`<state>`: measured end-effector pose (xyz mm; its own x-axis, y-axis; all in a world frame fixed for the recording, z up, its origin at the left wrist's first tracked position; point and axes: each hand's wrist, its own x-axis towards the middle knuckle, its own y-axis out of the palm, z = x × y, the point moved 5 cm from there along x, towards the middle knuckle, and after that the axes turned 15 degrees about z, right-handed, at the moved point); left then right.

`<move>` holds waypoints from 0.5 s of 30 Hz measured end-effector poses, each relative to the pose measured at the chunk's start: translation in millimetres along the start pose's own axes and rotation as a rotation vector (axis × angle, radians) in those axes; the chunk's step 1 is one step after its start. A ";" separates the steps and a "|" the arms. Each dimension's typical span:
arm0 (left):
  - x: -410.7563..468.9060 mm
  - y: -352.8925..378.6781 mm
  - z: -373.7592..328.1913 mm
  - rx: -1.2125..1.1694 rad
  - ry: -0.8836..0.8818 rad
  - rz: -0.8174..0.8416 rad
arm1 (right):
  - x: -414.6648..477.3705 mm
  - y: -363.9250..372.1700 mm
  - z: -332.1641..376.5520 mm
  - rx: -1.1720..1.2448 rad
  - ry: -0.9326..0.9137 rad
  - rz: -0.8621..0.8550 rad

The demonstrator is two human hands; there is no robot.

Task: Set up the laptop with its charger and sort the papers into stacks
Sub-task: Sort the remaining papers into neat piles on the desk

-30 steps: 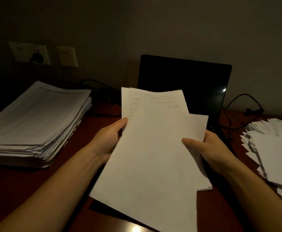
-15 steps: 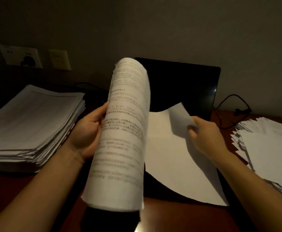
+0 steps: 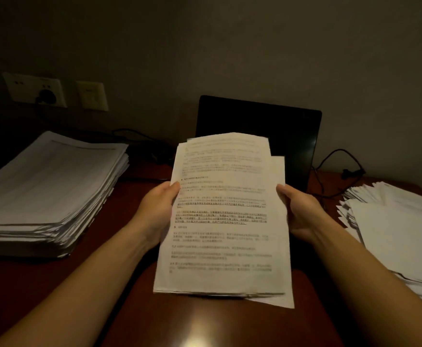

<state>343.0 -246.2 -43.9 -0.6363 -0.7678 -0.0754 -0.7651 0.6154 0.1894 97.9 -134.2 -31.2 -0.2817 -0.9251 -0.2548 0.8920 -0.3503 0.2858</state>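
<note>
I hold a small bundle of printed sheets [image 3: 222,221] upright above the desk, text side facing me. My left hand [image 3: 157,209] grips its left edge and my right hand [image 3: 297,209] grips its right edge, thumbs in front. Behind the bundle stands the open black laptop [image 3: 260,121], screen dark, its lower part hidden by the sheets. A tall neat paper stack [image 3: 47,191] lies at the left. A looser, fanned pile of papers [image 3: 392,229] lies at the right. A black cable [image 3: 340,166] runs from the laptop's right side.
The dark red-brown desk [image 3: 199,319] reaches toward me with a light glare on it. On the wall at the left are a socket plate [image 3: 35,90] with a black plug in it and a second plate [image 3: 92,96]. Another cable [image 3: 134,136] lies behind the left stack.
The bundle was blank side up, then my left hand flipped it over while my right hand held a separate sheet. Now both hands hold the sheets together, printed side facing me.
</note>
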 end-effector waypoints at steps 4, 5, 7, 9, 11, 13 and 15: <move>3.7 -7.9 6.0 0.312 -0.012 -0.109 | 2.6 6.2 -9.5 -0.007 0.033 0.167; 3.7 -7.0 7.3 0.328 0.002 -0.114 | 2.2 8.9 -10.3 -0.069 0.026 0.200; 2.4 -0.3 6.4 0.332 0.056 -0.087 | 2.7 14.5 -11.5 -0.181 -0.017 0.216; 1.4 4.7 1.6 0.371 0.122 -0.067 | 2.9 18.7 -9.1 -0.214 -0.071 0.174; 1.4 3.4 -2.2 0.461 0.149 -0.098 | 0.3 23.0 -0.4 -0.204 -0.150 0.148; 2.0 0.2 -2.4 0.362 0.134 -0.079 | -2.7 27.5 11.4 -0.177 -0.241 0.152; 1.5 1.5 -5.0 0.179 0.115 0.004 | -7.8 33.2 25.0 -0.174 -0.331 0.139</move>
<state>341.4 -247.4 -38.8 -0.6319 -0.7740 0.0395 -0.7743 0.6327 0.0115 120.9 -142.3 3.3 -0.2279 -0.9690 0.0949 0.9681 -0.2151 0.1286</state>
